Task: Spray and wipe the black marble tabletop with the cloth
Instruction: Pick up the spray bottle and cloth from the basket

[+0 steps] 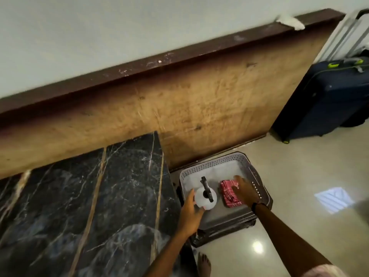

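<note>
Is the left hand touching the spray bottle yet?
Touching. The head view shows the left hand with fingers against the side of the spray bottle in the basket.

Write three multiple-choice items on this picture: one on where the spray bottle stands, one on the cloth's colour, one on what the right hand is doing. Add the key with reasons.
1. Where is the spray bottle?
A. On the black marble tabletop
B. In the perforated basket
C. On the dark blue suitcase

2. What colour is the folded cloth?
A. Red with a check pattern
B. Plain yellow
C. Green

3. What is the right hand doing?
A. Hanging at the person's side
B. Gripping the suitcase handle
C. Reaching onto the cloth

Key:
1 B: the bottle stands inside the basket, left of the cloth, with the left hand at its side.
2 A: the cloth shows red with darker lines.
3 C: the hand lies over the cloth's right part; whether its fingers have closed on it cannot be told.
</note>
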